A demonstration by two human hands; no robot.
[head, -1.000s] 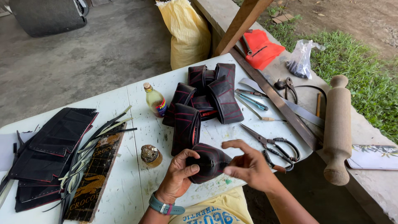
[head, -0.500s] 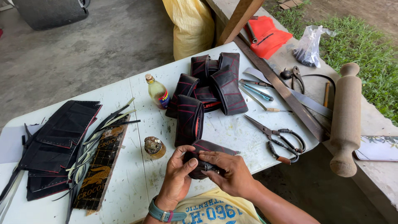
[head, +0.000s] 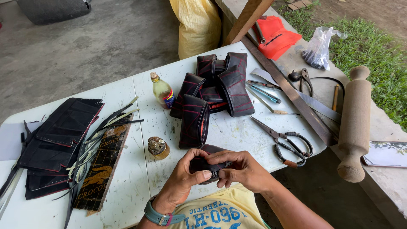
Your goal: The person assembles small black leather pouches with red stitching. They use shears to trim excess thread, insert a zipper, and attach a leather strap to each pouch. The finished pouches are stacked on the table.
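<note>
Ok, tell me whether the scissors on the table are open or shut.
Open. The scissors lie flat on the white table, blades slightly parted toward the tips, handles spread, untouched by either hand.

Both hands [head: 212, 171] clasp a black pouch [head: 210, 163] — scissors [head: 284, 142] nearby.

Left hand [head: 180, 180] and right hand [head: 242, 168]: both bare, no gloves or rings visible. Left wrist: teal-blue wristband [head: 157, 215] with a small pink-red loop or buckle part on its outer edge. Forearms uncovered, no sleeves reaching into view. Torso, lower centre: yellow shirt [head: 220, 210] with blue block lettering and numerals printed across the chest, seen upside down from above. A thin green edge at the shirt's right side, too small to identify.
</note>
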